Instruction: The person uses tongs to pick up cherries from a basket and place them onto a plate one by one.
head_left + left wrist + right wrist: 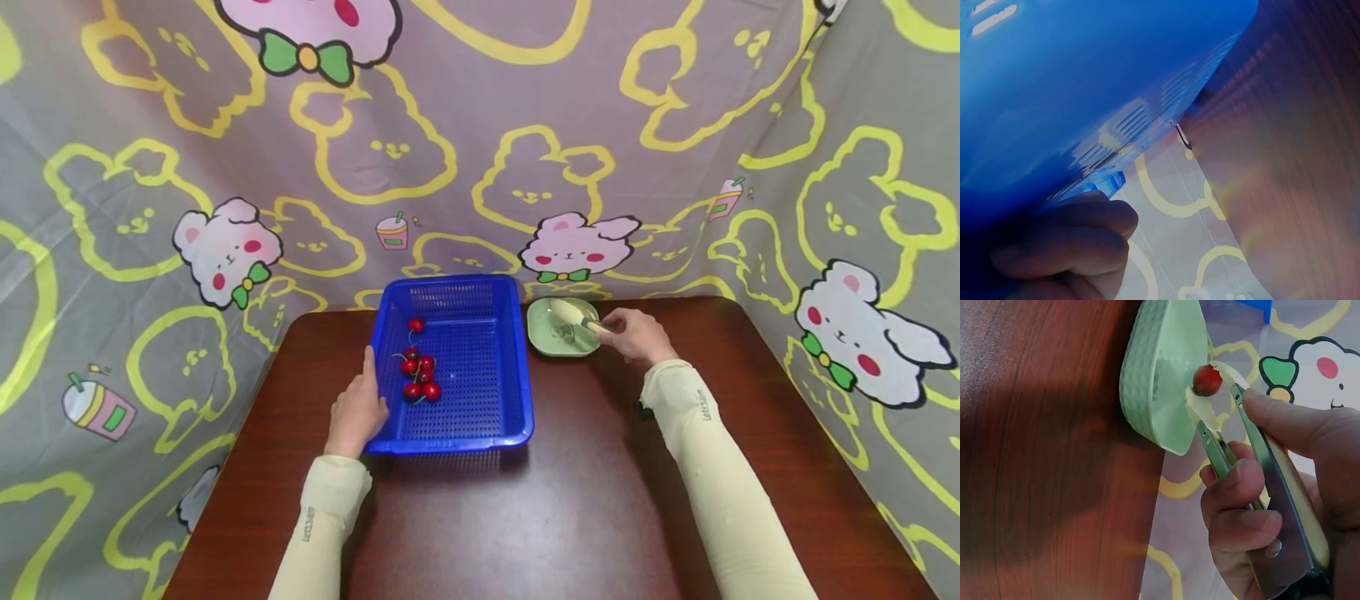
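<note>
My right hand (636, 335) holds a pair of tongs (1288, 534) with metal arms and pale tips, thumb on one arm and fingers curled round the other. In the right wrist view a red cherry (1207, 380) sits between the tips, over the light green dish (536, 340). On the left, my left hand (357, 414) grips the side rim of a blue plastic basket (450, 444), its fingers curled below the rim in the left wrist view. Several red cherries (431, 390) with stems lie in the basket's left half.
The dish stands just right of the basket, near the back of the brown wooden table (577, 500). A grey cloth (465, 100) with cartoon animals hangs close behind the table and along both sides.
</note>
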